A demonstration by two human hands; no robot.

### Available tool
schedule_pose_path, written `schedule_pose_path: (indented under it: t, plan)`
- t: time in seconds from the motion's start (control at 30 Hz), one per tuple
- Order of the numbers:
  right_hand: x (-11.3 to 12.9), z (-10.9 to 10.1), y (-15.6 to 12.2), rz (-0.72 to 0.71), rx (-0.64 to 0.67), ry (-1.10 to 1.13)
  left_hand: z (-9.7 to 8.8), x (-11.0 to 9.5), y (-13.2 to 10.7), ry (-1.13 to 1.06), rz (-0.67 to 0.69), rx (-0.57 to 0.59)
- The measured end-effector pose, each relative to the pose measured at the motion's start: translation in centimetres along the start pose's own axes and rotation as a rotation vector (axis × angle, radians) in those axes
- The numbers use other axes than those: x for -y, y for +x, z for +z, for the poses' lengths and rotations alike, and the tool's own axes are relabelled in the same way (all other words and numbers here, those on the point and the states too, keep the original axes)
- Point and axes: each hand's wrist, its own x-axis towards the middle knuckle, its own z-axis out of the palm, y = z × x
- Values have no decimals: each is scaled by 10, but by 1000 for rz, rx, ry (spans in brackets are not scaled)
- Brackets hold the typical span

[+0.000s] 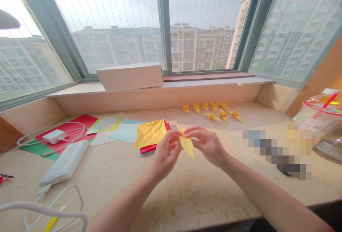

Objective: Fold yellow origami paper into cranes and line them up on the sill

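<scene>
Between my two hands is a piece of folded yellow paper (187, 146), its long point hanging downward. My left hand (167, 152) pinches its left upper edge, fingers curled. My right hand (207, 143) grips the upper right part between thumb and fingers. The paper is held above the stone counter (171, 196). Just left of it lies a stack of square paper with a creased yellow sheet (150, 133) on top and red sheets (148, 149) beneath. Behind my hands stand several folded yellow paper cranes (223, 115) in two rows.
Left are a white power bank (65, 162), a charger (55, 136) with cables, and red (74, 127) and green paper (37, 149). A white box (130, 77) sits on the window ledge. At right are a plastic cup (307, 121) with a red straw and a blurred-out object (278, 153).
</scene>
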Motion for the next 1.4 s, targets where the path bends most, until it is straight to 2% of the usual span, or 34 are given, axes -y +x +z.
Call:
schedule_pose_path:
  t: [0.13,0.33,0.63,0.77,0.93,1.07,1.23,1.4]
  plan:
    - [1,-2,-2,-60,21,-156,1,2,0,-42,42,-15]
    - [4,5,-7,-66,-46,-192,5,-1,1,-5,36,-119]
    - [11,13,-6,-58,-125,-225,0,1,0,157,52,-112]
    - [3,17,-7,15,-197,-120,2,4,1,145,-22,-160]
    - [-8,22,-7,102,-278,61,6,4,4,-30,-135,-229]
    - [-10,22,-5,147,-265,80,6,1,6,-69,-156,-204]
    - [-12,16,-4,220,-136,-4,4,-1,6,65,-126,-158]
    - [-10,15,-6,230,-165,-128,2,3,6,98,-128,-184]
